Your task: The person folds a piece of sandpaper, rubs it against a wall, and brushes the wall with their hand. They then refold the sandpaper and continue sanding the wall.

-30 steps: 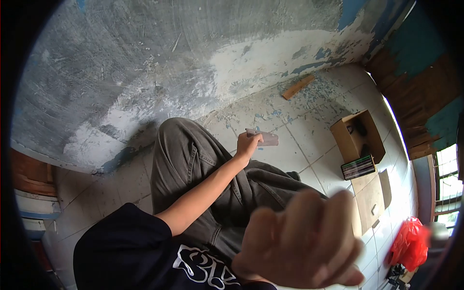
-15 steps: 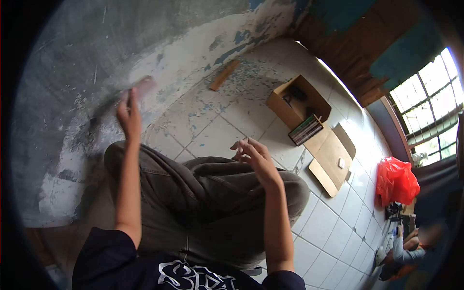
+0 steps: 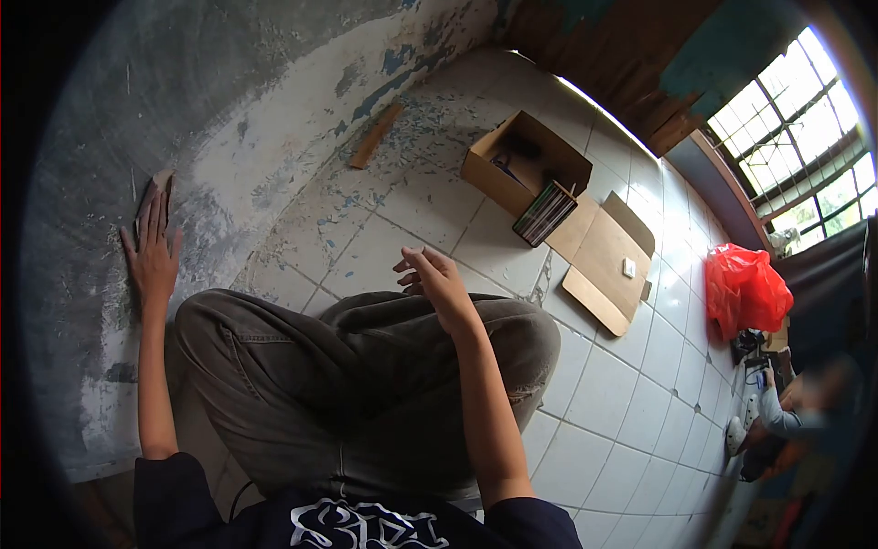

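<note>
My left hand (image 3: 155,256) lies against the grey wall (image 3: 101,192), its fingers stretched out over a small thin brownish sheet (image 3: 163,181) and holding it to the surface. The sheet's edges show around the fingertips; the part under the fingers is hidden. Beside the hand the wall has scraped whitish patches (image 3: 242,137). Above my lap, my right hand (image 3: 434,282) hangs in the air with loosely bent, slightly parted fingers and nothing visible in it. My crossed legs in dark trousers (image 3: 366,375) are below both hands.
Paint flakes and a wooden strip (image 3: 376,137) lie along the wall's foot. On the tiled floor are an open cardboard box (image 3: 494,179), a stack of thin cases (image 3: 546,214), flattened cardboard (image 3: 594,265) and a red plastic bag (image 3: 745,288). Another person (image 3: 777,416) sits at the far right.
My left hand has moved left and down along the wall with the sheet and its fingers are now spread flat. The view has shifted, and my right hand appears slightly further left.
</note>
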The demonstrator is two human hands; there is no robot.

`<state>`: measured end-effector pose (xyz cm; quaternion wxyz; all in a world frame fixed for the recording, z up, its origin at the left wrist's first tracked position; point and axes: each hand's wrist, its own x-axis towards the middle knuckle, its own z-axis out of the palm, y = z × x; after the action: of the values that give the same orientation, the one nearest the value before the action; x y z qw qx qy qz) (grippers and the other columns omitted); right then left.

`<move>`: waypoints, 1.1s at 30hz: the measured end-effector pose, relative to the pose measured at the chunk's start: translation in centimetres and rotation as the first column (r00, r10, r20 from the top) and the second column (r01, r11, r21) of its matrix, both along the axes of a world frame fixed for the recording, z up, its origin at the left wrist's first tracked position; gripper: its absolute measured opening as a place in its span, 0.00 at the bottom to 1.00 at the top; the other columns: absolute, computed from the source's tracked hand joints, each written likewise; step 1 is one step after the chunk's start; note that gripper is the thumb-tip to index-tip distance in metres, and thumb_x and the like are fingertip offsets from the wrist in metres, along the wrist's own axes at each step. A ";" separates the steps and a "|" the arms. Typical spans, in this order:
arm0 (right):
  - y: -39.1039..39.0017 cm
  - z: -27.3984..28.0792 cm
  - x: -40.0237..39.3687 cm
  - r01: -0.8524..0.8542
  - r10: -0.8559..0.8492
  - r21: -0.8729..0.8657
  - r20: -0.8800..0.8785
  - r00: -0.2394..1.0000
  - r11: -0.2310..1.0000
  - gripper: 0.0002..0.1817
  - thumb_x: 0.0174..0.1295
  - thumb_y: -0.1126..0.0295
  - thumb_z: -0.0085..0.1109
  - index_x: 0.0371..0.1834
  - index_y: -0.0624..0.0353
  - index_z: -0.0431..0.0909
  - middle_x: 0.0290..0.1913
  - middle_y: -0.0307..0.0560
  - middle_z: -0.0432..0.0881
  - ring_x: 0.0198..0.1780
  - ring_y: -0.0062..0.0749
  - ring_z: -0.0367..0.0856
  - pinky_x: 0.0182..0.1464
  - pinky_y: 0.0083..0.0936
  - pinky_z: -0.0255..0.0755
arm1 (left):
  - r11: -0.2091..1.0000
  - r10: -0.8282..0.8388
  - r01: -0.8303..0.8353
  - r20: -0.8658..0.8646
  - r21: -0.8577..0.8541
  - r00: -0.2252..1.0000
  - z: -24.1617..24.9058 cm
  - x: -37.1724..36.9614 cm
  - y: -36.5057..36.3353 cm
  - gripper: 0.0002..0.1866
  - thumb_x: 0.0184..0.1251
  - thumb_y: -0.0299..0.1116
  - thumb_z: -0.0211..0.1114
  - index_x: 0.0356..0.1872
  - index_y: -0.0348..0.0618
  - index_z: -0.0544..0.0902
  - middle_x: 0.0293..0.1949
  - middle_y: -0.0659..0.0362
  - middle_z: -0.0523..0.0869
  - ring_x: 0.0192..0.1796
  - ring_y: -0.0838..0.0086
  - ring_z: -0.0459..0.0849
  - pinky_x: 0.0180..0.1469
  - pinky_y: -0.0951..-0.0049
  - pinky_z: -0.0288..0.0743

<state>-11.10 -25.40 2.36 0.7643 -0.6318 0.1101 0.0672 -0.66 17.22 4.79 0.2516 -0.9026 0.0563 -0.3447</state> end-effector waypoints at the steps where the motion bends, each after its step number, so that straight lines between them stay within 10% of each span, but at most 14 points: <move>1: -0.1 -0.3 0.1 -0.013 0.013 -0.010 0.013 1.000 1.000 0.17 0.62 0.55 0.52 0.32 0.59 0.76 0.34 0.39 0.78 0.34 0.20 0.74 0.35 0.16 0.66 | 1.000 -0.004 0.004 -0.004 0.000 1.000 0.1 0.4 -0.5 0.35 0.64 0.44 0.53 0.70 0.59 0.49 0.70 0.76 0.51 0.69 0.81 0.54 0.69 0.55 0.43; 17: -0.5 -2.3 0.1 -0.091 0.092 -0.128 -0.005 0.996 0.988 0.13 0.60 0.58 0.56 0.32 0.59 0.74 0.32 0.38 0.78 0.32 0.18 0.74 0.33 0.13 0.66 | 0.982 0.151 -0.119 -0.229 0.147 0.962 2.9 12.6 -16.2 0.41 0.60 0.61 0.47 0.70 0.53 0.49 0.71 0.73 0.47 0.70 0.83 0.47 0.71 0.54 0.27; 33: 0.9 0.6 -1.1 -0.169 0.179 -0.191 0.038 0.983 0.967 0.09 0.62 0.66 0.54 0.30 0.60 0.72 0.29 0.37 0.77 0.30 0.15 0.71 0.34 0.13 0.64 | 0.988 0.087 -0.108 -0.176 -0.114 0.980 3.1 -5.0 -0.1 0.38 0.56 0.46 0.59 0.68 0.52 0.56 0.69 0.70 0.54 0.69 0.77 0.55 0.68 0.42 0.32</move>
<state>-12.24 -24.48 3.01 0.6955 -0.7096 0.0390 0.1058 -5.64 17.14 7.88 0.2063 -0.9443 0.0117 -0.2561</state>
